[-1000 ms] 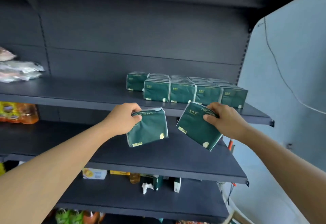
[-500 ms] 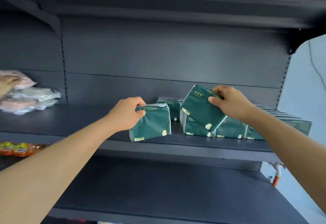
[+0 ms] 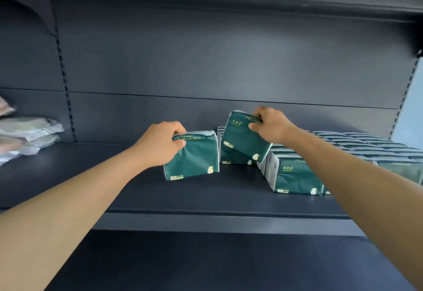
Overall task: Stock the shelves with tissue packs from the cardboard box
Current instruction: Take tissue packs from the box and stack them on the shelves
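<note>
Right of centre, the right hand (image 3: pixel 270 124) grasps a tilted dark green plastic-wrapped tissue pack (image 3: pixel 242 138) by its top edge, directly above the gap left of the stocked row of matching green packs (image 3: pixel 295 176), while the left hand (image 3: pixel 160 145) grips another upright green pack (image 3: pixel 194 158) resting on the dark grey metal shelf (image 3: pixel 183 196) just left.

Dark grey shelf (image 3: pixel 160 199). Green tissue packs (image 3: pixel 295 176) stand in rows on its right half. Pale plastic-wrapped packets (image 3: pixel 29 135) stacked at far left edge.
</note>
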`<state>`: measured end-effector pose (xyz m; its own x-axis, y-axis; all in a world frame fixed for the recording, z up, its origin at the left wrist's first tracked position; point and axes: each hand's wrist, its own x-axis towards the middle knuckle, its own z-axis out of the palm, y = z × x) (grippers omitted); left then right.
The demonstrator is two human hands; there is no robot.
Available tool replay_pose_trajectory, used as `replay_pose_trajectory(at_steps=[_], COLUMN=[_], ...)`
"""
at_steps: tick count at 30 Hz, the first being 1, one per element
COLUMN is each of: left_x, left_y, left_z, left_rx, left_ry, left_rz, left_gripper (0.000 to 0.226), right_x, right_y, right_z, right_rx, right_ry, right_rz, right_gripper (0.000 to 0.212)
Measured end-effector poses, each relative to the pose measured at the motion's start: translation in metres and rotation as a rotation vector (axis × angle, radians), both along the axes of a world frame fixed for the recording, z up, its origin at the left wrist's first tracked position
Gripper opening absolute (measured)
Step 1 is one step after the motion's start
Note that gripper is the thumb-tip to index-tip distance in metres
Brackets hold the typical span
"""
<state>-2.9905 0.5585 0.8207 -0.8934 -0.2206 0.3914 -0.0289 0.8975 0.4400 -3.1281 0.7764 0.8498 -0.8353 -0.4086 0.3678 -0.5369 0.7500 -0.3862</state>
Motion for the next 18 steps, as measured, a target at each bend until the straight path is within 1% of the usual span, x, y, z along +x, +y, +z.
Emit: replay_pose_trajectory(at_steps=[5, 8, 14, 18], left_x=[-0.018, -0.026, -0.04, -0.044], left_y=[-0.007, -0.007, -0.008, -0.008], left_z=[-0.007, -0.012, -0.023, -0.027], left_rx=[0.024, 0.068, 0.088, 0.118], left_ry=[-0.022, -0.015, -0.025, -0.01], left_rz=[0.02, 0.014, 0.025, 0.027], left_gripper=[0.011, 0.012, 0.012, 0.014], right_x=[-0.038, -0.056, -0.08, -0.082], right_y=[-0.012, -0.017, -0.022, -0.024], right_z=[-0.015, -0.022, -0.037, -0.044], right_rx=[0.099, 0.156, 0.358, 0.441], right_ry=[-0.047, -0.037, 0.1, 0.206], right_rz=[0.07, 0.123, 0.155, 0.114], right_gripper=[0.02, 0.022, 0.025, 0.035])
